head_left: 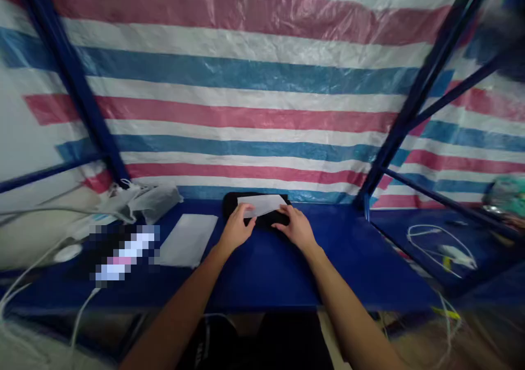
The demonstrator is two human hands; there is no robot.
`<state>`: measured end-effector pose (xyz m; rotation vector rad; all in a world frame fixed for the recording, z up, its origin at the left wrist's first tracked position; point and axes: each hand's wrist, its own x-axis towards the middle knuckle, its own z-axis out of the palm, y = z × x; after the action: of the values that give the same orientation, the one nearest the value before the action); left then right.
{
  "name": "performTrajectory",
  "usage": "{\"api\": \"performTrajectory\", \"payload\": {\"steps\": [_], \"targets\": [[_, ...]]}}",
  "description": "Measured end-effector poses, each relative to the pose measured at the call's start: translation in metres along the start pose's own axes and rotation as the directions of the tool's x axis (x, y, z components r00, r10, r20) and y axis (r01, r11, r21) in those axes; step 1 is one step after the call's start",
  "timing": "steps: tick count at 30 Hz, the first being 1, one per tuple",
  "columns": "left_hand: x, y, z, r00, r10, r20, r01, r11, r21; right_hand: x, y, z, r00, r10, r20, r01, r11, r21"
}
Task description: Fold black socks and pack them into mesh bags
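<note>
While red, white and blue striped plastic sheeting (262, 80) filled the background, the action sat at the far edge of the blue, flat worktop (279, 282). Off to the left lay a white, flat rectangular piece (188, 241), and at the centre was a black, soft-looking bundle (232, 203). Over that bundle, there it was: a small, white, thin sheet (266, 204), between both hands!

Careful handling called for light fingertips near opposite ends, even tension and the bundle kept steady underneath; a hard pinch or an uneven pull could have creased or skewed the sheet. The left hand (238, 229) was partly open, its fingers touching the sheet's left part, its thumb spread apart near the lower edge. Over on the other side, the right hand (297, 227) curved half-open, fingertips by the right end. Whether either gripped firmly, the view couldn't tell.
</note>
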<state>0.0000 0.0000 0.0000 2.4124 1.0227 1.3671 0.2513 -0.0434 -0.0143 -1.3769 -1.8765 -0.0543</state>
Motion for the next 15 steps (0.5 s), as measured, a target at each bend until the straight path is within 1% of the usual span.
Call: {"api": "performTrajectory", "payload": {"steps": [6,11,15], "targets": [[0.0005,-0.0076,0.0005,0.999,0.014,-0.041,-0.015,1.0,-0.018,0.0006,-0.0019,-0.0022,1.0,0.002,-0.007,-0.001,0.999,0.035],[0.001,-0.0043,-0.0008,0.998,-0.015,-0.058,0.011,0.998,-0.061,0.0006,-0.0018,-0.0016,1.0,0.015,-0.008,-0.014,0.998,0.065],[0.0013,-0.0032,-0.0016,0.999,-0.015,-0.047,0.012,0.997,-0.074,0.0008,0.0004,-0.0004,0.999,0.048,-0.015,-0.046,0.994,0.102]]}}
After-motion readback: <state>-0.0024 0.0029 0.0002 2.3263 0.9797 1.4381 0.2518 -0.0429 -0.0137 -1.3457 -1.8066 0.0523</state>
